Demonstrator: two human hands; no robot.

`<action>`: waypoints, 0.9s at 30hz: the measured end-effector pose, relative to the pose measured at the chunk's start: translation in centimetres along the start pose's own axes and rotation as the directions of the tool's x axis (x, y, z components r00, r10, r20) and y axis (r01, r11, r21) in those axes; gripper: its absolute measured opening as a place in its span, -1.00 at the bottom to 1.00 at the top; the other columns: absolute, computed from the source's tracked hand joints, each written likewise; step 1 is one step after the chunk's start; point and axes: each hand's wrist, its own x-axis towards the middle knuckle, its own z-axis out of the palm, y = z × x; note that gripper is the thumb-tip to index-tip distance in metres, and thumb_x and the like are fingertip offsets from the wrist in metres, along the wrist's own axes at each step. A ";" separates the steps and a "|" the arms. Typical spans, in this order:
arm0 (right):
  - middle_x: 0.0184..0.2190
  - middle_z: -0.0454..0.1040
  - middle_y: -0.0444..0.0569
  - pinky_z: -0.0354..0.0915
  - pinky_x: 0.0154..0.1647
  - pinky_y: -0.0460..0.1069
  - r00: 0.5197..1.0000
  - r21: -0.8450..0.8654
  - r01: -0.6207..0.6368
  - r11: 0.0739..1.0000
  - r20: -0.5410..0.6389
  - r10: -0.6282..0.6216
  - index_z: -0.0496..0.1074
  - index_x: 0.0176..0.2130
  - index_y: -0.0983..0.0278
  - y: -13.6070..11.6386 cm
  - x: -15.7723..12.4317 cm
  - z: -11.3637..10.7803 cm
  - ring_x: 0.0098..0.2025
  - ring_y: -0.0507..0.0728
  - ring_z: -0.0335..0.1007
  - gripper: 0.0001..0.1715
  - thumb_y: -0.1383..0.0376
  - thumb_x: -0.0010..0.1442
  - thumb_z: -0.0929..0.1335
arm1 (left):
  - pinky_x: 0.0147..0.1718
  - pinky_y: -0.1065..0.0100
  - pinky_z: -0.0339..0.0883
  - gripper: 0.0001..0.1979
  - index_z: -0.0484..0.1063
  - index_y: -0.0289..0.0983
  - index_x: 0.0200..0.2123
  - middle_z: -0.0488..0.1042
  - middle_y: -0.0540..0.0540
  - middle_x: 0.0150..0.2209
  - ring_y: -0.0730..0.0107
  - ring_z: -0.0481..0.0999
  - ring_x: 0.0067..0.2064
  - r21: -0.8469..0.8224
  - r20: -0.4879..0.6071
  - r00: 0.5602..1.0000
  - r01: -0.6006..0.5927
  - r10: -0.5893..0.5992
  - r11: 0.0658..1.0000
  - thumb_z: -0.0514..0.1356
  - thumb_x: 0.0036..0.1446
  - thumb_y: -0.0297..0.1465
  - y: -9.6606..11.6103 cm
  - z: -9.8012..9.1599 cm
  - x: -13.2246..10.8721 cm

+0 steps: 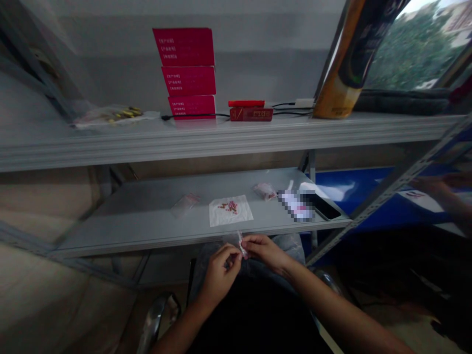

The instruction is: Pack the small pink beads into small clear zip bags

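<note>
Just in front of the lower shelf's edge, over my lap, a small clear plastic bag (pixel 241 238) stands narrow between my hands. My right hand (pixel 266 251) pinches it from the right with thumb and fingers. From the left, my left hand (pixel 220 273) has its fingers curled together at the bag's lower part. Small contents in the bag are too blurred to name. Beyond my fingers, a white paper napkin (pixel 240 216) lies on the shelf with several small red and pinkish pieces (pixel 230 207) heaped on it.
The lower shelf (pixel 140 216) also bears a flat clear bag (pixel 185 204), a filled bag (pixel 264 191) and a phone (pixel 324 206). Above stand pink boxes (pixel 190 81), a small red box (pixel 251 114) and a yellow bottle (pixel 337 98). At right, another person's arm (pixel 442 191) is blurred.
</note>
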 end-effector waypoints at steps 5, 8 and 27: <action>-0.35 0.58 -0.06 0.39 -0.22 -0.01 0.999 0.121 -0.034 0.992 -0.021 0.037 0.61 -0.24 0.27 1.0 0.0 -0.4 -0.35 0.04 0.46 -0.62 0.11 0.02 0.63 | -0.30 0.36 0.41 -0.82 0.53 -0.17 -0.29 0.58 -0.03 -0.35 0.36 0.56 -0.32 -0.010 0.066 0.997 0.052 -0.051 0.999 0.14 0.35 -0.36 -1.8 -0.2 0.6; -0.36 0.57 -0.06 0.39 -0.21 -0.01 0.999 0.137 -0.041 0.990 -0.011 0.043 0.59 -0.29 0.29 1.2 0.1 -0.4 -0.36 0.04 0.47 -0.63 0.10 0.04 0.62 | -0.28 0.37 0.39 -0.80 0.53 -0.20 -0.31 0.59 -0.04 -0.34 0.36 0.57 -0.29 -0.002 0.081 0.994 0.068 -0.068 0.998 0.15 0.34 -0.34 -2.2 -0.2 0.9; -0.37 0.58 -0.05 0.31 -0.30 -0.05 0.981 -0.106 0.035 0.994 0.194 -0.014 0.58 -0.25 0.32 2.3 0.3 -0.8 -0.34 0.05 0.47 -0.66 0.07 0.24 0.51 | -0.44 0.36 0.27 -0.59 0.41 -0.23 -0.47 0.45 -0.02 -0.52 0.39 0.43 -0.46 -0.200 0.235 0.922 0.356 -0.308 0.913 0.11 0.33 -0.09 -3.7 0.9 0.7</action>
